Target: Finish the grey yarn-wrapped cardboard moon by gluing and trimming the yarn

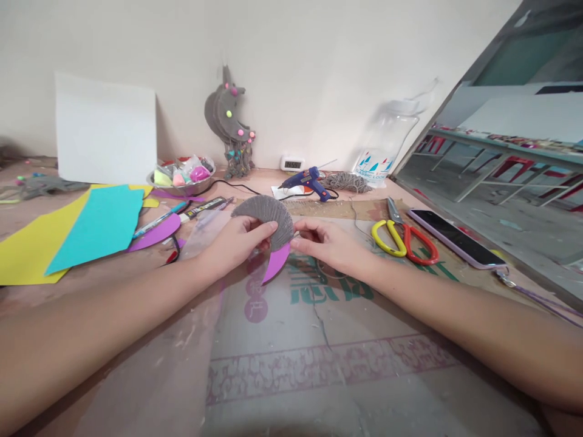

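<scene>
Holding the yarn-wrapped crescent point(273, 226) just above the worktop point(319, 364), the left hand point(237, 243) is clamped on its middle while the right hand point(325, 243) pinches its edge, perhaps on a loose strand. Slack there could let the grey windings point(262, 211) slide off the bare purple tip point(276, 265).

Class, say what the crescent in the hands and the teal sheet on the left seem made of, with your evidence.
Crescent: fine parallel grey ridges suggest wound yarn or twine, matte; the bare purple tip looks like smooth card or craft foam. Teal sheet: flat, matte, clean-cut edges, likely paper or foam.
</scene>
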Demonstrator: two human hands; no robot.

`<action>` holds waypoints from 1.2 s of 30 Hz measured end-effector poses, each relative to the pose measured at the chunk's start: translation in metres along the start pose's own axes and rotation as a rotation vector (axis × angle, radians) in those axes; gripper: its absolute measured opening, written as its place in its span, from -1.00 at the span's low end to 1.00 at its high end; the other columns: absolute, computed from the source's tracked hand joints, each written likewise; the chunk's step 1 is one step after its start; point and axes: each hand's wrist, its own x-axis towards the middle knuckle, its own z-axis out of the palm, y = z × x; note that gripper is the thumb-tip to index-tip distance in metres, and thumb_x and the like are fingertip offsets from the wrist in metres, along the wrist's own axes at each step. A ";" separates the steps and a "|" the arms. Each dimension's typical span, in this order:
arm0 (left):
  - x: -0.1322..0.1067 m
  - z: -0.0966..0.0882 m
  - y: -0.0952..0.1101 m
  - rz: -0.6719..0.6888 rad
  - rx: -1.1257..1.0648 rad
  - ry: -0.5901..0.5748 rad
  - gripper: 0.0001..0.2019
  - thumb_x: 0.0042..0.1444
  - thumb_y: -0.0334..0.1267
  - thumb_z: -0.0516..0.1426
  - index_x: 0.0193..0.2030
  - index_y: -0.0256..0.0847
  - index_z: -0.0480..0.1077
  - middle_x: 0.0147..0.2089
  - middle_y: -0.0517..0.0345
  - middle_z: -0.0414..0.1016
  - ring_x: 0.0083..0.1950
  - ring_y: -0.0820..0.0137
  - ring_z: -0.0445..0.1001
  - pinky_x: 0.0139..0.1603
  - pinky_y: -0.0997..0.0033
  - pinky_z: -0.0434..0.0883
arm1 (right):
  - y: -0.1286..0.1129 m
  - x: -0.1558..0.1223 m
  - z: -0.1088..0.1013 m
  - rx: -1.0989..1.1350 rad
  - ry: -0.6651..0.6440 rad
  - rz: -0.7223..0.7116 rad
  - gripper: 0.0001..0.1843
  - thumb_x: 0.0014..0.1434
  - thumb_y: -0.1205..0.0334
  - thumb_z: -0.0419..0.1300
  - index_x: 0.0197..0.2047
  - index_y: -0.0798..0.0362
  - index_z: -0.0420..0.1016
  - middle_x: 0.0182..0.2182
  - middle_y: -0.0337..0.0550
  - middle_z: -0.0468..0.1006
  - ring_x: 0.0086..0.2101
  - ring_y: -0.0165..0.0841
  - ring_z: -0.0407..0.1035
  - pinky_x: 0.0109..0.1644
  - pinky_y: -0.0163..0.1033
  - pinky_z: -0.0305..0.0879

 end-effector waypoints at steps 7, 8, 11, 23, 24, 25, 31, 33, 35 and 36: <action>0.002 0.000 -0.001 0.001 -0.027 -0.019 -0.71 0.08 -0.10 0.07 -0.52 -0.28 0.36 -0.58 0.21 0.32 -0.56 0.52 0.24 -0.57 0.53 0.17 | 0.006 0.001 0.003 0.091 -0.060 -0.015 -0.87 0.07 0.19 0.18 -0.29 0.04 0.42 -0.48 -0.29 0.36 -0.48 -0.47 0.18 -0.39 -0.31 0.14; 0.002 0.001 -0.001 -0.001 -0.028 -0.024 -0.70 0.08 -0.10 0.07 -0.53 -0.28 0.35 -0.59 0.21 0.32 -0.57 0.52 0.24 -0.57 0.53 0.18 | 0.006 0.002 0.003 0.118 -0.065 -0.010 -0.88 0.07 0.20 0.17 -0.29 0.03 0.42 -0.45 -0.27 0.39 -0.45 -0.46 0.22 -0.35 -0.30 0.17; 0.002 0.001 0.000 -0.003 -0.029 -0.031 -0.70 0.08 -0.12 0.07 -0.55 -0.27 0.33 -0.60 0.22 0.31 -0.58 0.53 0.24 -0.57 0.53 0.19 | 0.006 0.002 0.004 0.188 -0.067 -0.010 -0.92 0.07 0.24 0.17 -0.31 0.01 0.43 -0.37 -0.24 0.46 -0.38 -0.42 0.31 -0.25 -0.26 0.24; 0.002 0.002 -0.002 0.003 -0.012 0.030 -0.69 0.09 -0.12 0.07 -0.56 -0.27 0.33 -0.57 0.19 0.36 -0.57 0.53 0.28 -0.57 0.54 0.22 | 0.004 0.000 0.002 0.199 -0.126 -0.126 -0.84 0.12 0.29 0.11 -0.23 -0.04 0.47 -0.30 -0.24 0.51 -0.26 -0.38 0.39 -0.13 -0.22 0.30; 0.002 0.002 -0.001 0.000 0.003 0.035 -0.69 0.09 -0.12 0.07 -0.57 -0.27 0.33 -0.58 0.20 0.35 -0.58 0.53 0.27 -0.58 0.55 0.21 | 0.005 0.000 0.002 0.200 -0.122 -0.112 -0.86 0.12 0.25 0.11 -0.25 -0.03 0.47 -0.31 -0.24 0.51 -0.27 -0.38 0.39 -0.14 -0.22 0.31; 0.001 0.002 0.000 -0.003 0.014 0.037 -0.69 0.08 -0.12 0.07 -0.57 -0.27 0.34 -0.59 0.20 0.35 -0.58 0.54 0.26 -0.59 0.55 0.20 | 0.005 0.000 0.003 0.200 -0.112 -0.097 -0.88 0.13 0.23 0.12 -0.27 -0.02 0.47 -0.32 -0.23 0.51 -0.29 -0.39 0.38 -0.16 -0.22 0.31; 0.001 0.001 0.003 0.038 0.038 -0.003 -0.69 0.11 -0.14 0.06 -0.58 -0.25 0.32 -0.61 0.25 0.32 -0.59 0.54 0.26 -0.57 0.55 0.21 | 0.007 0.000 0.004 0.153 -0.062 -0.063 -0.91 0.12 0.23 0.13 -0.32 0.00 0.46 -0.40 -0.24 0.47 -0.39 -0.42 0.33 -0.28 -0.26 0.27; 0.002 0.000 0.005 0.076 0.095 0.017 -0.66 0.13 -0.16 0.05 -0.62 -0.24 0.27 -0.62 0.26 0.30 -0.58 0.54 0.27 -0.54 0.56 0.24 | 0.007 0.000 0.004 0.138 -0.051 -0.087 -0.91 0.13 0.23 0.12 -0.31 0.00 0.46 -0.37 -0.23 0.47 -0.35 -0.41 0.33 -0.22 -0.24 0.27; 0.002 0.000 0.006 0.112 0.157 0.052 -0.64 0.14 -0.19 0.05 -0.65 -0.24 0.24 -0.62 0.25 0.28 -0.55 0.54 0.29 -0.52 0.57 0.25 | 0.006 0.000 0.003 0.130 -0.047 -0.133 -0.89 0.15 0.22 0.11 -0.30 -0.01 0.45 -0.34 -0.22 0.47 -0.29 -0.39 0.34 -0.15 -0.22 0.26; 0.002 0.001 0.006 0.119 0.170 0.069 -0.63 0.15 -0.19 0.05 -0.66 -0.24 0.23 -0.62 0.25 0.28 -0.55 0.54 0.28 -0.53 0.57 0.25 | 0.005 0.000 0.003 0.129 -0.055 -0.158 -0.88 0.16 0.20 0.11 -0.28 -0.01 0.45 -0.32 -0.21 0.47 -0.26 -0.38 0.34 -0.12 -0.22 0.25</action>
